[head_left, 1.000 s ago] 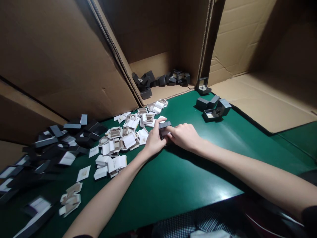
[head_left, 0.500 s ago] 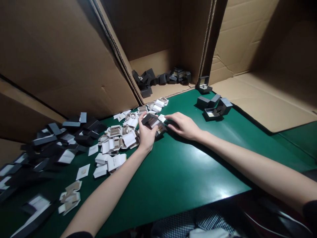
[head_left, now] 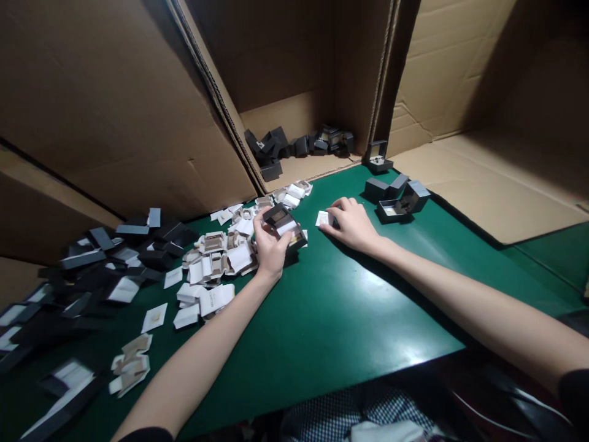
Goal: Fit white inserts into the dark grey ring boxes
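Observation:
My left hand (head_left: 270, 248) is closed around an open black hinged box (head_left: 294, 238), its lid tilted up and a pale inside showing. To the right, my right hand (head_left: 350, 222) pinches a small white card (head_left: 324, 218) just at the green table top. A bit of another white piece (head_left: 304, 238) shows at the right edge of the box in my left hand. Beside that hand lie many folded white carton inserts (head_left: 240, 258), some with brown insides. Just beyond my right hand, an open black box (head_left: 394, 210) stands near other dark boxes (head_left: 376, 189).
A heap of black boxes (head_left: 87, 270) covers the table's left side. White cards (head_left: 154, 318) and a flattened insert (head_left: 131, 365) lie near it. Cardboard walls (head_left: 115, 92) border the far side, and more black boxes (head_left: 301, 146) sit in the middle carton. The green table (head_left: 350, 331) stretches before me.
My right hand has moved right, away from the box, drawing the white card with it. My left hand keeps the box in nearly the same place, turned slightly.

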A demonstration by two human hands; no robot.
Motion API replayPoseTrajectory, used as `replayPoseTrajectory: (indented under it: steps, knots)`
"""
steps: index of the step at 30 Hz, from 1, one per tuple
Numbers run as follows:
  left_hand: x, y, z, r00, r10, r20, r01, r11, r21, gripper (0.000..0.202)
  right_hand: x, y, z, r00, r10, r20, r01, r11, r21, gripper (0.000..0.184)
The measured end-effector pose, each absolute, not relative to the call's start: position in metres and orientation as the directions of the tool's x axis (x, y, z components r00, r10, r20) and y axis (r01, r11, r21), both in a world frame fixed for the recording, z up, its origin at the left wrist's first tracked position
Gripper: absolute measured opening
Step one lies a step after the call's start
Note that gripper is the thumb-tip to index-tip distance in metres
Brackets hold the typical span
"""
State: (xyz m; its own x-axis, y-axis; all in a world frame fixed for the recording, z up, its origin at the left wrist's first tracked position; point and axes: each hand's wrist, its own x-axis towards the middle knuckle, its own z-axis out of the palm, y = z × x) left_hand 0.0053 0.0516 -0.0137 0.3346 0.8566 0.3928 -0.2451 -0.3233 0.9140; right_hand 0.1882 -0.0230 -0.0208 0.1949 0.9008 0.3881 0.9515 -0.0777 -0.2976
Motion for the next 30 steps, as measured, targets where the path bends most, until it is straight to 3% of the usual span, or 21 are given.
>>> replayPoseTrajectory:
  steps: [3, 6, 10, 12, 15, 19, 22, 26, 30]
  knots:
    - [0.005, 0.044, -0.007, 0.381, 0.817, 0.433, -0.264, -0.353, 0.898, 0.06, 0.194, -0.021, -0.023, 0.209, 0.886, 0.414, 0.926, -0.043, -0.376, 0.029]
    - [0.005, 0.032, 0.002, 0.492, 0.792, 0.363, -0.218, -0.291, 0.931, 0.046, 0.197, -0.02, -0.021, 0.187, 0.874, 0.448, 0.877, 0.057, -0.478, 0.017]
    - [0.005, 0.014, 0.009, 0.709, 0.701, 0.076, -0.131, 0.026, 0.991, 0.044, 0.202, -0.021, -0.015, 0.226, 0.887, 0.403, 0.72, 0.126, -0.682, 0.027]
    - [0.005, 0.008, 0.012, 0.81, 0.582, -0.069, -0.084, 0.232, 0.969, 0.046, 0.204, -0.02, -0.013, 0.273, 0.897, 0.347, 0.56, 0.146, -0.816, 0.034]
    - [0.004, 0.009, 0.015, 0.894, 0.417, -0.162, -0.04, 0.436, 0.899, 0.049, 0.203, -0.019, -0.013, 0.322, 0.899, 0.298, 0.328, 0.189, -0.926, 0.037]
    - [0.004, 0.022, 0.015, 0.898, 0.393, -0.196, -0.088, 0.598, 0.797, 0.042, 0.198, -0.018, -0.012, 0.339, 0.886, 0.317, 0.142, 0.285, -0.948, 0.034]
    - [0.005, 0.033, 0.012, 0.877, 0.43, -0.215, -0.143, 0.66, 0.737, 0.043, 0.193, -0.021, -0.008, 0.324, 0.872, 0.366, 0.105, 0.351, -0.93, 0.035]
    - [0.007, 0.04, 0.007, 0.84, 0.486, -0.241, -0.165, 0.653, 0.739, 0.042, 0.187, -0.024, -0.005, 0.36, 0.826, 0.433, 0.219, 0.376, -0.9, 0.029]
    - [0.007, 0.04, 0.005, 0.844, 0.486, -0.228, -0.14, 0.609, 0.781, 0.041, 0.182, -0.024, -0.007, 0.347, 0.804, 0.483, 0.269, 0.407, -0.873, 0.047]
